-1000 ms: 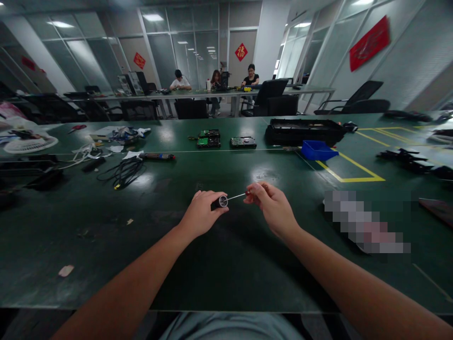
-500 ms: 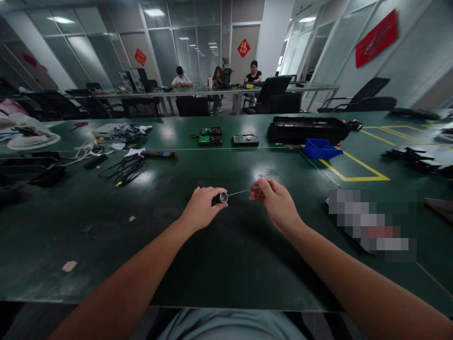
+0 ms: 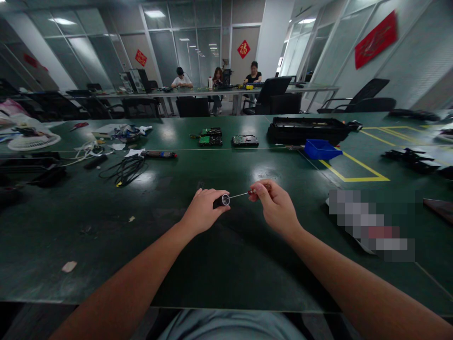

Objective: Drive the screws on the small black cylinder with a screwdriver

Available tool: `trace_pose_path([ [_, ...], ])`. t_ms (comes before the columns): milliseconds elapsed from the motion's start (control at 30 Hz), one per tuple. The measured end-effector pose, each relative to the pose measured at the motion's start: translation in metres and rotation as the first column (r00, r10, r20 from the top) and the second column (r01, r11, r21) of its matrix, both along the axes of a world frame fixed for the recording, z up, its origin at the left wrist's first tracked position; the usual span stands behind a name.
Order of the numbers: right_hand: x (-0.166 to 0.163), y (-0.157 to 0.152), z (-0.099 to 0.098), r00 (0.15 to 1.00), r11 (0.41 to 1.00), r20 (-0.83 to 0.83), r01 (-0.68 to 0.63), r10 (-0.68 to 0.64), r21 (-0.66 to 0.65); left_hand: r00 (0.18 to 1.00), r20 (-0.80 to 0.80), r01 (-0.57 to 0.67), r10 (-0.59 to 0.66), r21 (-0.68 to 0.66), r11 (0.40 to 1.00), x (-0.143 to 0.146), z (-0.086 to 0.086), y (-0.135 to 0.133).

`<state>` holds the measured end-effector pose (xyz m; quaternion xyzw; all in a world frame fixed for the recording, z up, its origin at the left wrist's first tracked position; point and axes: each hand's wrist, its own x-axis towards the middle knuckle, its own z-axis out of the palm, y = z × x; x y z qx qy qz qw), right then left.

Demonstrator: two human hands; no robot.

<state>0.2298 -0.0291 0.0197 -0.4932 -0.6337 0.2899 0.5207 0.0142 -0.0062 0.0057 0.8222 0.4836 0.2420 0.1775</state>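
**Left hand (image 3: pixel 203 212) and right hand (image 3: pixel 278 210) hold a small black cylinder (image 3: pixel 220 201) and a fine screwdriver (image 3: pixel 244 193) together above a green table (image 3: pixel 226 269)**

Both bare forearms reach in from the bottom corners and meet just above the centre of the frame. The left hand is curled around the small black cylinder, with fingers over the top and thumb beneath. Only the cylinder's round silver end shows, facing right. The right hand is pressed together in a pinch on the screwdriver's reddish handle, most of which is hidden by the fingertips. The thin metal shaft runs leftward and slightly down to the silver end. It is too small to tell whether the tip touches it. Both things are held a little above the table, not resting on it.

Farther back, at centre, lie green circuit boards (image 3: pixel 210 137) and a hard drive (image 3: pixel 245 140). To their right are a long black case (image 3: pixel 307 130) and a blue bin (image 3: pixel 320 149), beside yellow tape lines (image 3: pixel 354 171). A tangle of black cables (image 3: pixel 123 170) lies in the left middle of the frame. A pixelated patch (image 3: pixel 371 224) covers something on the table at the right, near the right forearm. Three people (image 3: pixel 215 78) sit at a distant table at top centre, well apart from the hands.
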Motion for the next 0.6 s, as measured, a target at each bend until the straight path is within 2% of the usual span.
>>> trace_pose_path([
  [233,-0.0006,-0.0043,0.0043,0.997,1.000,0.078,0.004,-0.004,0.004,1.000,-0.001,-0.006,0.006,0.001,1.000,0.0000,0.0003,-0.0006],
  [400,0.0004,-0.0037,0.0064,0.995,0.999,0.101,-0.018,0.022,-0.040,1.000,-0.005,0.019,-0.019,0.002,1.000,0.0007,-0.0006,-0.0011],
  [600,0.0008,-0.0034,0.0023,0.989,0.988,-0.041,-0.147,0.145,-0.052,1.000,-0.012,-0.009,0.009,0.018,1.000,-0.0022,-0.0003,0.0005],
])
